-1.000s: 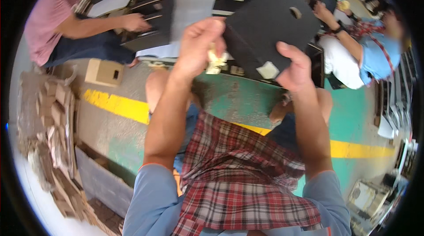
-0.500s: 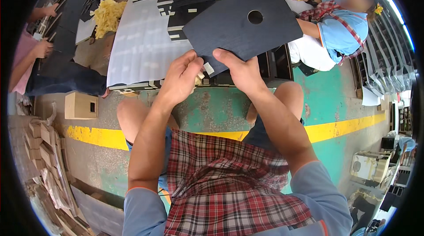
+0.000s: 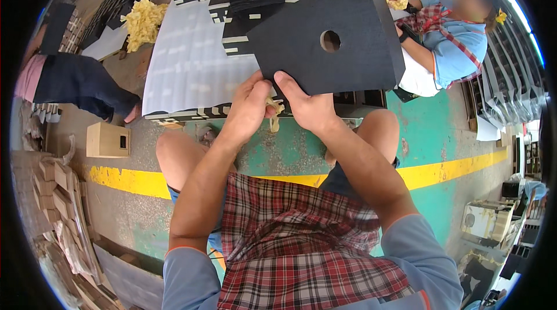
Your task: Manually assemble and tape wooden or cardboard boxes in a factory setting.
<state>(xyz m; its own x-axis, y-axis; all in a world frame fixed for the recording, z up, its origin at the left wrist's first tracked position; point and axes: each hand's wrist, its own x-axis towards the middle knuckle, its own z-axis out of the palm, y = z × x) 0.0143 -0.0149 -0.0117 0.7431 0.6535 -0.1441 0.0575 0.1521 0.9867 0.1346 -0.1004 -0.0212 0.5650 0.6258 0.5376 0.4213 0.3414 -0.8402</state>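
Observation:
A black box [image 3: 325, 14] with a round hole is tilted over the near edge of the table. My right hand [image 3: 310, 104] grips its lower edge, thumb on the dark face and fingers hidden behind. At the box's lower left corner my left hand [image 3: 246, 107] is closed, with a crumpled strip of pale yellow masking tape [image 3: 274, 118] hanging from its fingers. Beyond them stand more black boxes [image 3: 255, 2] with short pale tape pieces along their edges.
White foam sheeting [image 3: 183, 60] covers the table, with a heap of yellow tape [image 3: 143, 22] at its left. A co-worker [image 3: 449, 43] sits at the right holding yellow tape; another person [image 3: 78, 83] bends at the left. A bare wooden box [image 3: 104, 140] rests on the floor.
The box has tipped, and its right side face now shows. The pale tape piece at its lower left corner has come off, and more tape hangs from my left hand. The person at left has moved.

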